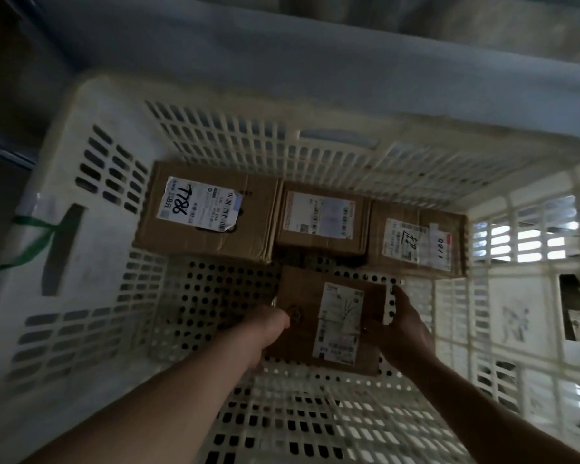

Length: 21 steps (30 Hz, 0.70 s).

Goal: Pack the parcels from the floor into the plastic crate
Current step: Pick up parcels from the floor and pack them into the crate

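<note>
I look down into a white perforated plastic crate (91,105). Three cardboard parcels lie in a row along its far wall: a large one (211,236) marked "7786" at the left, a smaller one (318,242) in the middle, one (375,229) with a clear-taped label at the right. Both hands hold a fourth labelled parcel (302,296) low over the crate floor, just in front of the row. My left hand (268,324) grips its left edge from underneath. My right hand (400,321) grips its right edge, thumb on the side.
The crate's slotted walls rise on all sides, with a handle slot (62,249) and green tape (34,236) on the left wall. The perforated floor (215,303) shows bare left of the held parcel. A grey-blue surface (315,51) lies beyond the crate.
</note>
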{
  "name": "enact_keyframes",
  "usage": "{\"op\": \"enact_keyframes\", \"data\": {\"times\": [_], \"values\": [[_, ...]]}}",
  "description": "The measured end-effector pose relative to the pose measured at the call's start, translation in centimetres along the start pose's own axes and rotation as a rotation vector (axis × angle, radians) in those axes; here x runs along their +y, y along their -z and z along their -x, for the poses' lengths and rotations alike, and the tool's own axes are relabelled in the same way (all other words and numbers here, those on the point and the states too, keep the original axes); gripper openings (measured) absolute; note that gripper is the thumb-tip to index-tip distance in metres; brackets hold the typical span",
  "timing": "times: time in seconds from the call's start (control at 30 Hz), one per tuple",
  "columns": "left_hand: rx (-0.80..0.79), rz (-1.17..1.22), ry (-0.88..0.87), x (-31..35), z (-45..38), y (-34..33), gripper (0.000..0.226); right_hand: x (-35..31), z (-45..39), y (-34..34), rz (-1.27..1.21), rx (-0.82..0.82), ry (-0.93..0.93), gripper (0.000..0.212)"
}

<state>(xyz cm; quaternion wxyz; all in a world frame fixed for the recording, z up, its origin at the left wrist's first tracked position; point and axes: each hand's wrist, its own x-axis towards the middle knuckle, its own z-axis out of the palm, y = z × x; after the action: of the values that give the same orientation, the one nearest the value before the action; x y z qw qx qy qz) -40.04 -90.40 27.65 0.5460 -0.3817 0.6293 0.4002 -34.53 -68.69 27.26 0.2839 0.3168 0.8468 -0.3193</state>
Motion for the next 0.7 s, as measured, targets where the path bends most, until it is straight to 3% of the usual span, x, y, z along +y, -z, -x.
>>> {"op": "enact_keyframes", "data": {"times": [0.1,0.2,0.33,0.47,0.57,0.7], "values": [[-0.059,0.069,0.065,-1.0,-0.4,-0.4,0.031,-0.3,-1.0,0.1,-0.05,-0.085,0.001,0.061],[-0.022,0.14,0.021,-1.4,-1.0,-0.4,0.019,-0.1,-1.3,-0.2,-0.112,-0.098,-0.049,0.056],[0.095,0.096,-0.081,-0.7,-0.4,-0.2,0.013,0.0,-0.8,0.4,-0.091,-0.041,-0.165,0.027],[0.154,0.154,-0.117,0.2,0.6,-0.7,0.009,0.4,-0.1,0.6,-0.049,-0.086,-0.111,0.008],[0.161,0.244,-0.09,0.7,0.9,-1.4,0.009,0.4,0.0,0.0,0.051,-0.051,-0.063,0.012],[0.152,0.335,-0.036,0.1,0.3,-1.6,0.01,0.1,-0.7,-0.6,0.1,-0.007,-0.007,0.044]]}}
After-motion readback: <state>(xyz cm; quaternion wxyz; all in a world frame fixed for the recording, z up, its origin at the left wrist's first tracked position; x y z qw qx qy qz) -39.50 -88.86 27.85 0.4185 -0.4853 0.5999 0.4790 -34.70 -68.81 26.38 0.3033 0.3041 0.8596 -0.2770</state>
